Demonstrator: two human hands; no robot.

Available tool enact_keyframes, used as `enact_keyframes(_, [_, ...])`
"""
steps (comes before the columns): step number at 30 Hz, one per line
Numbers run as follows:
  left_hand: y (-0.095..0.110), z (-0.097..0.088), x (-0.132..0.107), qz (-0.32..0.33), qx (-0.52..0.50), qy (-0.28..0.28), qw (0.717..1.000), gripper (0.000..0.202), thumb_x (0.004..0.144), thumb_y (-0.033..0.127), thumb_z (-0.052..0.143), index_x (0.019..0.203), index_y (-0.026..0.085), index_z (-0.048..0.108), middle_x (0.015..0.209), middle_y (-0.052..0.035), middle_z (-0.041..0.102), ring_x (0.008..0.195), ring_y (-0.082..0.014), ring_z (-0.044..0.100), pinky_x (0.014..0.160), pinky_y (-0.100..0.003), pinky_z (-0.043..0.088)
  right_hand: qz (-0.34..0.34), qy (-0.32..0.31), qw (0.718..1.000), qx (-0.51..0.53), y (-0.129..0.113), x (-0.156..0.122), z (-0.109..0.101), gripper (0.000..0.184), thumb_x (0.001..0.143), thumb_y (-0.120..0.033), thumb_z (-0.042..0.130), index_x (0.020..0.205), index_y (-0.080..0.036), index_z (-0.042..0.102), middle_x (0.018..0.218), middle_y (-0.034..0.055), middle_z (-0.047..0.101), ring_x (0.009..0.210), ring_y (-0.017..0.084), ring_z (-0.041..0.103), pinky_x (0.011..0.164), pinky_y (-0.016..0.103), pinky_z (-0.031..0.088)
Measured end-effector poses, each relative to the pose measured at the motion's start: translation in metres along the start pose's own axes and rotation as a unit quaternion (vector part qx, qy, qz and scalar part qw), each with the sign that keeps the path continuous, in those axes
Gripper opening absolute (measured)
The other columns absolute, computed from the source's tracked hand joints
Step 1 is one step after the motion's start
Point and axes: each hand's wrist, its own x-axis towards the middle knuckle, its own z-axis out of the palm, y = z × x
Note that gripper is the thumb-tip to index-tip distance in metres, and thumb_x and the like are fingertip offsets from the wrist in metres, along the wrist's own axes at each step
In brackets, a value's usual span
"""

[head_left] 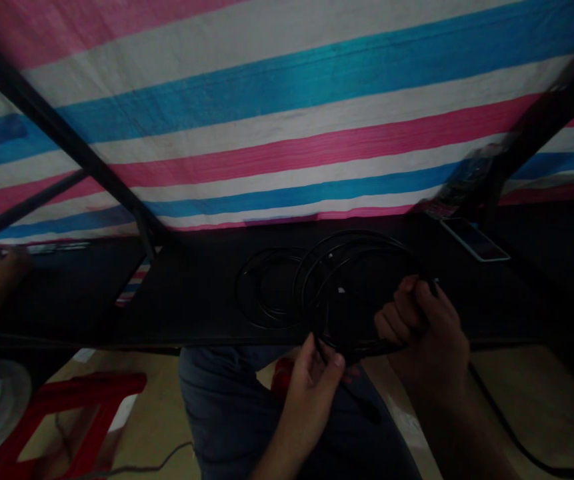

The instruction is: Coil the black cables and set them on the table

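- Head view: you have two hands in sight, left (317,380) and right (431,327), and at the far left at least one other person's hand (9,270) rests over the table.
- Two overlapping coils of thin, glossy black cable lie before you: a left coil (271,311) and a right coil (389,241); you cannot count their turns in this dim light.
- Your left fingers pinch a black strand below the right coil, at the table's front edge; your right fingers curl closed around the right coil's right side.
- Both coils look loose and round; the left one lies flat on the black table (187,293), while the right one reaches from the tabletop up to your right hand.
- A dark, thicker cable end (369,410) hangs over your thigh, its shape unclear.
- One phone with a pale rim and dark screen (477,240) lies beyond your right hand, apart from the coils.
- One red plastic stool (87,400) stands at lower left.
- Behind the table hangs a pink, white and blue striped sheet (287,147); your right hand hides part of the right coil.
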Motion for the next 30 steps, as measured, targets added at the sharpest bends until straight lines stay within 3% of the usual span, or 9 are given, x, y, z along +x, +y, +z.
enact_keyframes(3, [-0.012,0.008,-0.009,-0.038,0.01,-0.002,0.999,0.057,0.078,0.058,0.08,0.118,0.019,0.067,0.123,-0.0151,0.072,0.115,-0.0312,0.067,0.099,-0.043,0.051,-0.004,0.008,1.0,-0.002,0.004,-0.005,0.003,0.021,0.089,-0.042,0.075,0.08,-0.023,0.07,0.051,-0.0121,0.015,0.04,0.006,0.006,0.035,0.018,0.02])
enact_keyframes(6, [-0.016,0.01,-0.014,-0.035,0.021,0.041,0.998,0.052,0.081,0.06,0.076,0.113,0.019,0.069,0.125,-0.0156,0.071,0.123,-0.032,0.062,0.104,-0.041,0.049,-0.002,0.01,1.0,0.007,0.009,-0.01,0.004,0.02,0.09,-0.042,0.073,0.081,-0.024,0.07,0.051,-0.0116,0.016,0.041,0.007,0.008,0.037,0.018,0.022])
enact_keyframes(11, [-0.009,0.01,-0.005,0.013,-0.107,0.058,0.992,0.054,0.085,0.067,0.067,0.109,0.019,0.066,0.103,-0.0124,0.075,0.103,-0.0292,0.07,0.083,-0.038,0.056,0.042,-0.04,0.998,0.03,0.02,-0.018,0.002,0.019,0.093,-0.039,0.07,0.08,-0.024,0.072,0.048,-0.0108,0.024,0.039,0.007,0.018,0.041,0.02,0.03])
enact_keyframes(14, [0.006,0.009,0.006,0.052,-0.17,0.089,0.98,0.051,0.083,0.064,0.072,0.102,0.018,0.063,0.097,-0.0095,0.076,0.089,-0.0245,0.072,0.078,-0.035,0.057,0.079,-0.091,0.992,0.042,0.031,-0.025,0.002,0.021,0.093,-0.039,0.069,0.079,-0.022,0.072,0.046,-0.0103,0.029,0.039,0.008,0.027,0.046,0.023,0.038])
enact_keyframes(16, [0.016,0.008,0.01,0.074,-0.185,0.116,0.973,0.046,0.08,0.059,0.079,0.096,0.02,0.059,0.085,-0.0029,0.074,0.075,-0.0188,0.071,0.072,-0.031,0.056,0.098,-0.121,0.987,0.047,0.039,-0.03,0.003,0.022,0.093,-0.039,0.069,0.08,-0.021,0.073,0.045,-0.0107,0.029,0.038,0.008,0.029,0.047,0.024,0.04])
enact_keyframes(19, [0.029,0.003,0.011,0.105,-0.176,0.146,0.968,0.041,0.08,0.05,0.082,0.086,0.022,0.053,0.059,0.0097,0.057,0.049,-0.0085,0.056,0.059,-0.023,0.051,0.122,-0.156,0.98,0.023,0.05,-0.036,0.001,0.025,0.093,-0.041,0.069,0.081,-0.019,0.074,0.045,-0.0107,0.031,0.037,0.008,0.032,0.048,0.027,0.041])
enact_keyframes(23, [0.048,-0.006,0.009,0.119,-0.17,0.16,0.965,0.049,0.08,0.05,0.082,0.073,0.021,0.043,0.049,0.0143,0.033,0.037,-0.0025,0.024,0.039,-0.014,0.032,0.098,-0.151,0.984,-0.017,0.054,-0.036,-0.006,0.02,0.09,-0.036,0.074,0.083,-0.018,0.074,0.048,-0.0095,0.036,0.042,0.009,0.038,0.052,0.029,0.043])
enact_keyframes(26, [0.061,-0.018,0.009,0.088,-0.138,0.127,0.978,0.054,0.074,0.049,0.087,0.074,0.023,0.039,0.049,0.0151,0.029,0.037,-0.0025,0.017,0.035,-0.013,0.018,0.076,-0.136,0.987,-0.042,0.051,-0.031,-0.013,0.013,0.089,-0.032,0.075,0.088,-0.02,0.074,0.049,-0.0093,0.041,0.043,0.009,0.039,0.054,0.029,0.044])
enact_keyframes(30, [0.065,-0.031,0.012,-0.025,-0.02,0.058,0.998,0.051,0.068,0.044,0.089,0.082,0.025,0.044,0.049,0.0166,0.031,0.036,-0.002,0.017,0.036,-0.013,0.016,0.065,-0.136,0.979,-0.139,0.035,-0.021,-0.02,0.017,0.088,-0.033,0.077,0.101,-0.022,0.074,0.055,-0.0071,0.05,0.044,0.009,0.042,0.048,0.026,0.039])
